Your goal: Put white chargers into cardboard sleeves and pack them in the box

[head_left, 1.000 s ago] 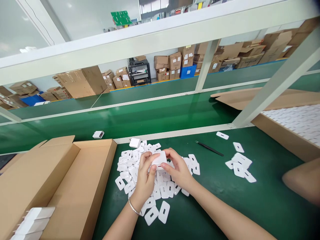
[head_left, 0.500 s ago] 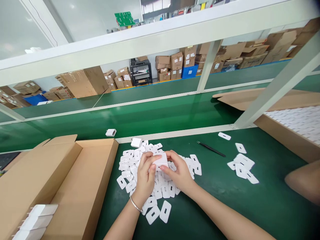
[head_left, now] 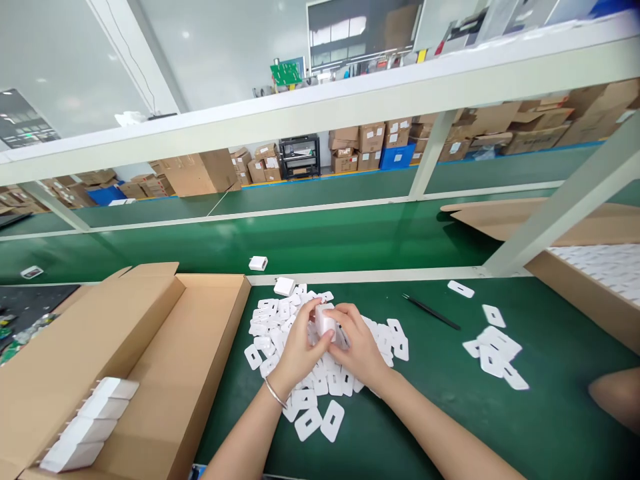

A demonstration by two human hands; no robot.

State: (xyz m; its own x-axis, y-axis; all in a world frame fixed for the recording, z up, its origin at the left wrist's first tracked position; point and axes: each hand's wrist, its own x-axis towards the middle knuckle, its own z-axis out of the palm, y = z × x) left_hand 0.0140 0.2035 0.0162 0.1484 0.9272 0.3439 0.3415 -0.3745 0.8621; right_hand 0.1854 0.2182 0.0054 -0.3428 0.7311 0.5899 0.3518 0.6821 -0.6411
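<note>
A white charger [head_left: 325, 321] is held between both hands above a pile of flat white cover plates [head_left: 306, 400], each with a slot. My left hand [head_left: 303, 345] grips its left side, thumb at the lower edge and fingers behind. On the other side, my right hand [head_left: 356, 343] has its fingers closed on the charger, with the index finger across its face. My fingers partly hide the charger. Another white charger [head_left: 285, 287] rests at the back of the pile. In the open cardboard box [head_left: 165, 360] to the left, several white chargers [head_left: 90, 421] stand in a row.
Black tweezers [head_left: 431, 311] lie right of the pile, near a few loose white plates [head_left: 495, 350]. One charger [head_left: 259, 263] sits on the green belt [head_left: 350, 247] behind the rail. At right stand a metal post [head_left: 550, 207] and a carton [head_left: 590, 297]. Part of another person's arm [head_left: 617, 400] shows.
The charger has been turned in my hands, from lying broad side up to a more upright, narrower view. My right fingers have shifted over its face. The camera view has tilted up and leftward.
</note>
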